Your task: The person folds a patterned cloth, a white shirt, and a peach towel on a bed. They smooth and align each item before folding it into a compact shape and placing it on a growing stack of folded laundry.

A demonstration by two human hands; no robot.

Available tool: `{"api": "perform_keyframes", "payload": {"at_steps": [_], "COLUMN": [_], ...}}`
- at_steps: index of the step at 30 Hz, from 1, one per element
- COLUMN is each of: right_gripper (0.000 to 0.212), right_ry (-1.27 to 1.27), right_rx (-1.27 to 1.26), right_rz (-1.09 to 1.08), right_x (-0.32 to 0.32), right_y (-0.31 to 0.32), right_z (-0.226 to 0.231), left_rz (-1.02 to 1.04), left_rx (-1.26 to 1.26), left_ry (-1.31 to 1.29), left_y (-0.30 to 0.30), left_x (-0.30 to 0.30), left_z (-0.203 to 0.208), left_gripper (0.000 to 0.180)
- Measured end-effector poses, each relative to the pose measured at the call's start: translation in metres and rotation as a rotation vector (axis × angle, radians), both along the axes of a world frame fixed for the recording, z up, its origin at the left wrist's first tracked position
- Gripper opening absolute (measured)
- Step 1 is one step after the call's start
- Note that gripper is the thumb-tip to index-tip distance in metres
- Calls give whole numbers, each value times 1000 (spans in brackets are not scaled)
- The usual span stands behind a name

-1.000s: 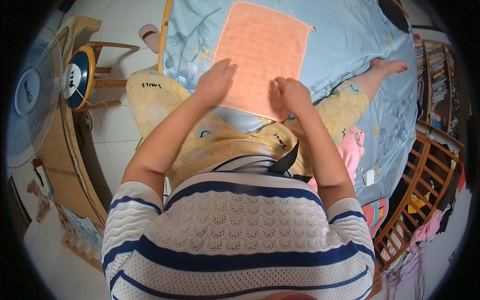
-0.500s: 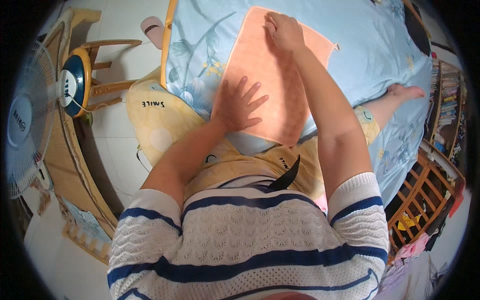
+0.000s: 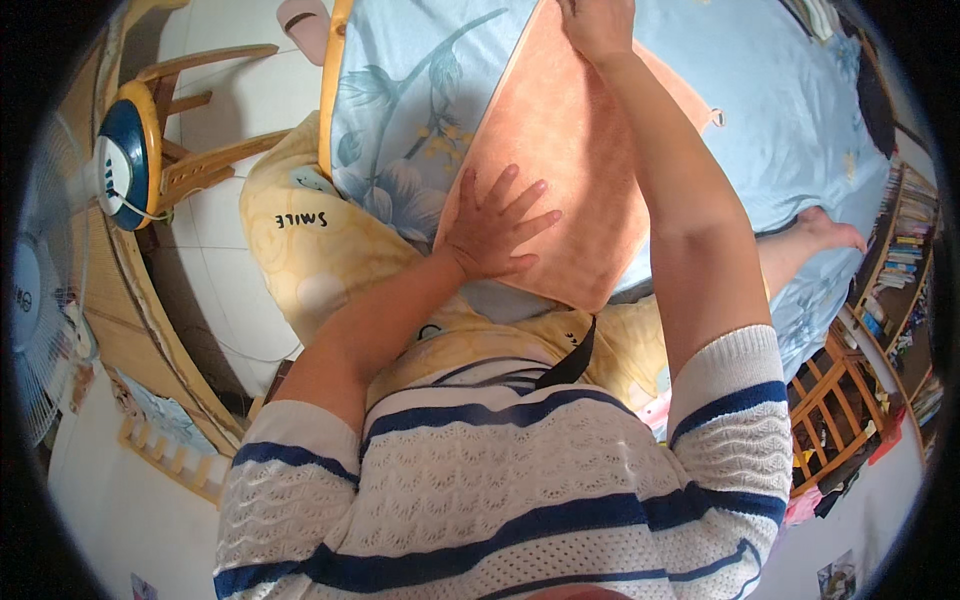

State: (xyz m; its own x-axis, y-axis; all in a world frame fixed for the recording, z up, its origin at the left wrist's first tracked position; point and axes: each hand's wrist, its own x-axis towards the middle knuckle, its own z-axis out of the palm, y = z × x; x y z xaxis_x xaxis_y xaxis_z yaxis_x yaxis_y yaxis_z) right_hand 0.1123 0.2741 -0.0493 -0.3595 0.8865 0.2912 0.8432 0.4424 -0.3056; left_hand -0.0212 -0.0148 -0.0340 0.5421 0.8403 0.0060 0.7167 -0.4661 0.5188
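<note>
We see the peach-orange square terry towel [image 3: 575, 170] lying on the pale blue flower-printed bed sheet [image 3: 800, 110], and we take that towel as our landmark. Our left hand [image 3: 497, 228] rests flat on the towel's near left part, fingers spread wide and palm pressed down. Our right hand [image 3: 598, 25] reaches to the towel's far edge at the top of the view; it lies on the cloth there, but we cannot tell whether the fingers are pinching the edge or just pressing it. The towel itself looks mostly flat and smooth, one corner pointing toward us, just above the yellow printed trousers [image 3: 320, 250] on our lap. We judge the spreading largely done: the cloth is open in a single layer and no fold shows yet, so any folding or further smoothing is still ahead. Left of the towel, beyond the bed's edge, a wooden stool [image 3: 200, 110] stands on the white tile floor [image 3: 230, 210], and a standing fan [image 3: 35, 330] sits farther left.
</note>
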Motion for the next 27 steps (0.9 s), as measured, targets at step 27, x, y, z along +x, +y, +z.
{"api": "perform_keyframes", "payload": {"at_steps": [27], "right_gripper": [52], "right_ry": [-345], "right_rx": [8], "right_rz": [156], "right_x": [96], "right_y": [-70], "right_z": [13], "left_rz": [0], "left_rx": [89], "left_ry": [58], "left_y": [0], "left_x": [3], "left_z": [4], "left_gripper": [61]}}
